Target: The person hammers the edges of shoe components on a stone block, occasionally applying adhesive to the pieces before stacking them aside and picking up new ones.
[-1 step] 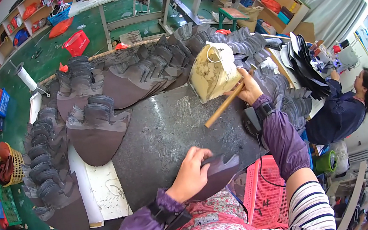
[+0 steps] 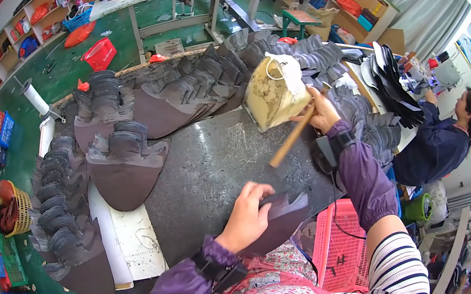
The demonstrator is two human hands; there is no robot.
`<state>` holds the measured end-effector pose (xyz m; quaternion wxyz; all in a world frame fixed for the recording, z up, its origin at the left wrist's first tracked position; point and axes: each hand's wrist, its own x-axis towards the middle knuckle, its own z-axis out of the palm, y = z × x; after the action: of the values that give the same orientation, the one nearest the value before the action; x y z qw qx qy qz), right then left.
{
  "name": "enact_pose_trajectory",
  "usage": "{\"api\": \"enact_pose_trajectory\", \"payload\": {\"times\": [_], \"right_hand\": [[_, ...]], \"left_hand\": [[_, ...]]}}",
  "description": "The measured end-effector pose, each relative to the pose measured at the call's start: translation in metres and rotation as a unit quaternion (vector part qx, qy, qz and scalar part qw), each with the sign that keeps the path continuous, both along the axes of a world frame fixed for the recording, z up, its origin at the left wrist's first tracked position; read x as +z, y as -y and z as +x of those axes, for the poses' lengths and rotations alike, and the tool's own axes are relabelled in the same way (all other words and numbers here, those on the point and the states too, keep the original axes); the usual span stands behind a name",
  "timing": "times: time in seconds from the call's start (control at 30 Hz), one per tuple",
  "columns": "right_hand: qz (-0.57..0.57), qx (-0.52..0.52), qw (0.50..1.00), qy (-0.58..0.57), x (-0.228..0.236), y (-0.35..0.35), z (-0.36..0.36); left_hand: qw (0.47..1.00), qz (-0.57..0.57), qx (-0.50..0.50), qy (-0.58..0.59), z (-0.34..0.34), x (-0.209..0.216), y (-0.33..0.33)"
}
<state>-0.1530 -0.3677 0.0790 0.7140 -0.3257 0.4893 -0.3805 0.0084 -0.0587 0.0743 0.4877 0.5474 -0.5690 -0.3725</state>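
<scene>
Near my front edge of the work table, my left hand (image 2: 247, 216) has thumb and fingers closed on a dark brown, curved cut piece (image 2: 279, 225), its notched edge turned up. My right hand (image 2: 321, 112) grips a light wooden stick (image 2: 292, 142) close beside a cream, stained container (image 2: 274, 102) with a white ring at its top. The stick slants down toward me, its near end above the dark tabletop; its other end is hidden at the hand. Fanned stacks of similar dark pieces (image 2: 131, 173) lie left of the container.
More overlapping stacks (image 2: 61, 213) line the table's left side, back and right. A white board (image 2: 137, 239) lies at left. A pink basket (image 2: 340, 246) stands by my lap, with a black cable (image 2: 334, 205) over it. A co-worker (image 2: 439, 136) sits at right.
The stick's near end has swung slightly right and toward me. My left hand and the piece have shifted slightly; the container stays where it was.
</scene>
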Motion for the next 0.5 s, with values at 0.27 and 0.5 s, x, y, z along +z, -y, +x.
{"api": "enact_pose_trajectory", "payload": {"times": [0.27, 0.5], "right_hand": [[-0.136, -0.065, 0.982, -0.113, 0.075, -0.032, -0.066], [-0.201, 0.057, 0.970, -0.127, 0.098, -0.109, -0.086]], "left_hand": [[0.972, -0.133, 0.192, -0.015, -0.027, -0.030, 0.106], [0.920, -0.161, 0.157, 0.321, 0.033, -0.030, 0.113]]}}
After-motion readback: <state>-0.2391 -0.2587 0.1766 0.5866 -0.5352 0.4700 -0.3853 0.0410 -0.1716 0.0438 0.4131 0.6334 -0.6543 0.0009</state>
